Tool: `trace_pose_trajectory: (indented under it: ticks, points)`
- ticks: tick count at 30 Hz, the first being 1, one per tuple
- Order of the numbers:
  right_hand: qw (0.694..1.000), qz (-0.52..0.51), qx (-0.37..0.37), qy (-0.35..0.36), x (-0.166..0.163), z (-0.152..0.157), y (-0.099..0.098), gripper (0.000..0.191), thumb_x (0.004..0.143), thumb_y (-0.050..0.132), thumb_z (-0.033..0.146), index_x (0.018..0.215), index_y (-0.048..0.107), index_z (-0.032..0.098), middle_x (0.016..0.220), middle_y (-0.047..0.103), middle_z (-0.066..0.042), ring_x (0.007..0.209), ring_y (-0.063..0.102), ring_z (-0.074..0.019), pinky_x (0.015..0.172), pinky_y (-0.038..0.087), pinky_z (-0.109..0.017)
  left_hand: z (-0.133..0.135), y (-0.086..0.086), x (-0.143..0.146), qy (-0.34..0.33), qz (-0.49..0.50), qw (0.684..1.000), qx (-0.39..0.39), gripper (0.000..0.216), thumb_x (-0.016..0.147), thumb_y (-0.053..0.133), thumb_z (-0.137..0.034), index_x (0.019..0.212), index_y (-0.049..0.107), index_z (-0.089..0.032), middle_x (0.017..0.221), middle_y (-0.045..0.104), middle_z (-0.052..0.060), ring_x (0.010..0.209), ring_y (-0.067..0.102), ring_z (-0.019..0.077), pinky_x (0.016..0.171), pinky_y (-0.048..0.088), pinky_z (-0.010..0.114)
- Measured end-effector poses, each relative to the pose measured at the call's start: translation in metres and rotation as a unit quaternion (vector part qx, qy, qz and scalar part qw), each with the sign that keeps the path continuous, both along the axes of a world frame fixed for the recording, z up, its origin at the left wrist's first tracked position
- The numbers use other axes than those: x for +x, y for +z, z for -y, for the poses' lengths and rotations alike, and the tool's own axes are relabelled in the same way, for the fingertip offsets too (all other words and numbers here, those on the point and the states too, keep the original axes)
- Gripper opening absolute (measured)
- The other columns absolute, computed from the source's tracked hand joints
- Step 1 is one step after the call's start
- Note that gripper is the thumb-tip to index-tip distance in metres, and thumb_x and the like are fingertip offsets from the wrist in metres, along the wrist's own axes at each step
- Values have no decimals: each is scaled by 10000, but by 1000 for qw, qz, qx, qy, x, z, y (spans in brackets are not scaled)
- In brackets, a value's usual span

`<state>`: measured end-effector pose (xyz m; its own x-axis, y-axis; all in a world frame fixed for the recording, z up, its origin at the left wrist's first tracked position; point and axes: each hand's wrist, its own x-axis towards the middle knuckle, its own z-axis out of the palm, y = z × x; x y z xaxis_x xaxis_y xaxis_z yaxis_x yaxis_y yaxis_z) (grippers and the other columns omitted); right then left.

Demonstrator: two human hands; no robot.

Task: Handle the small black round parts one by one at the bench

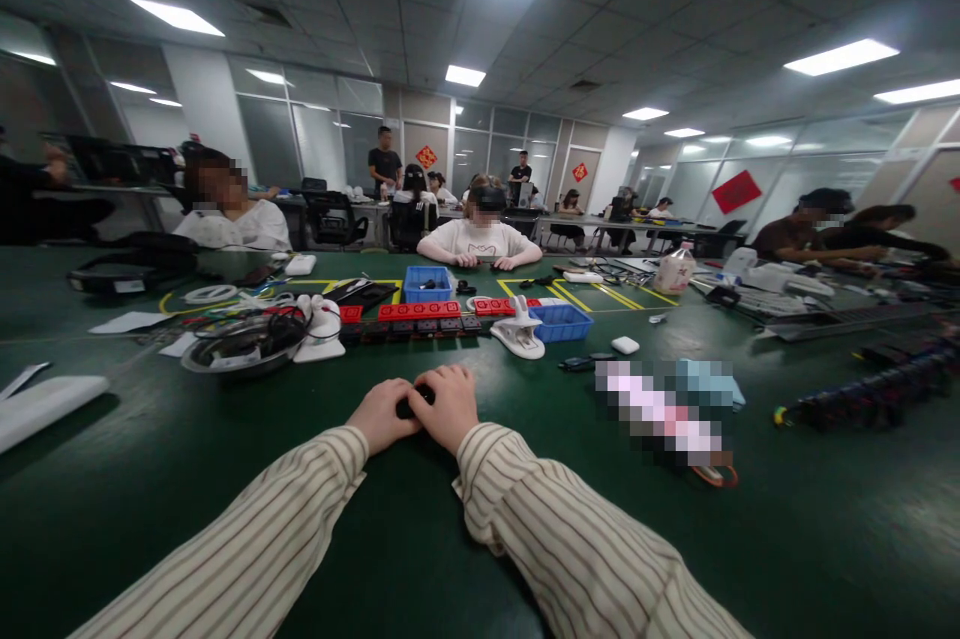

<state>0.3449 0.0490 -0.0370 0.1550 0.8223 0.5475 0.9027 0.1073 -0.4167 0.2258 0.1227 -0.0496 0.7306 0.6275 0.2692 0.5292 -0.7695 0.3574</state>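
A small dark object (415,403), black and rounded, sits between my two hands low over the green table; its kind cannot be made out. My left hand (381,413) curls around its left side. From the other side my right hand (451,405) closes over it, fingers bent and thumb across the front. The two hands touch each other and partly hide the object. Just beyond them stands a row of red and black modules (420,319), with a white clip-like stand (519,331) to its right.
Blue bins (559,323) stand behind the modules. To the left are a metal bowl (244,349) with cables and a long white piece (52,407). A white case (625,345) and a pixelated pink item (652,409) lie right. A person (480,237) sits opposite.
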Motion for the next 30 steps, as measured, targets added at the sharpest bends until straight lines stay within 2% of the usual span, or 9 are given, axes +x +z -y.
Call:
trace_pose_trajectory:
  ticks: [2,6,10,12,16,21,25,30]
  points:
    - [1000,0,1,26,-1,2,0,113,789,530,239,778,642,231,824,647,8,889,521,-165,964,244,-386,-1,-1,-1,-11,2,1000,-2,246,646,625,-264,871,624,-165,950,631,69,942,572,233,863,438,316]
    - [998,-4,5,63,-3,6,0,217,794,462,139,842,645,246,884,666,29,952,540,-143,1043,165,-392,0,-2,-2,-19,6,1000,0,283,649,625,-261,916,626,-167,976,637,68,964,571,236,874,436,321]
    - [999,-19,17,48,-4,8,-1,281,839,446,217,1096,558,222,1056,629,-26,1045,512,-173,1050,162,-426,4,-1,-3,-3,13,1000,12,422,629,647,-304,1012,594,-135,1083,596,113,1023,542,274,933,393,378]
    - [999,-27,22,27,-4,8,-2,318,852,457,301,1145,515,191,1069,613,-59,1039,509,-195,1037,179,-440,7,-1,-4,14,16,1000,17,479,628,650,-338,1058,563,-143,1109,577,114,1041,525,287,962,357,429]
    - [999,-37,25,-11,-3,5,-4,367,821,505,408,1089,513,157,1013,596,-91,985,511,-225,946,292,-413,10,0,-4,44,15,999,22,473,643,632,-383,1063,532,-191,1109,569,91,1072,499,285,1014,252,517]
    - [998,-27,5,-49,-2,1,-6,329,763,564,471,907,531,177,882,568,-54,877,509,-212,798,354,-349,9,1,-1,57,1,998,33,414,599,660,-401,946,573,-195,1017,585,74,1039,511,280,1039,208,513]
    - [999,-12,-9,-30,-2,-1,-6,221,780,568,411,798,554,191,837,554,-36,850,491,-197,774,345,-335,5,1,1,53,-6,998,33,327,611,655,-358,867,597,-161,956,593,91,974,533,284,992,291,481]
    - [1000,-13,-1,13,-1,-1,-6,140,806,556,334,817,597,200,854,568,-25,863,498,-167,778,358,-297,0,-2,1,29,1,999,19,306,619,648,-295,890,608,-158,931,612,86,927,559,259,871,415,379]
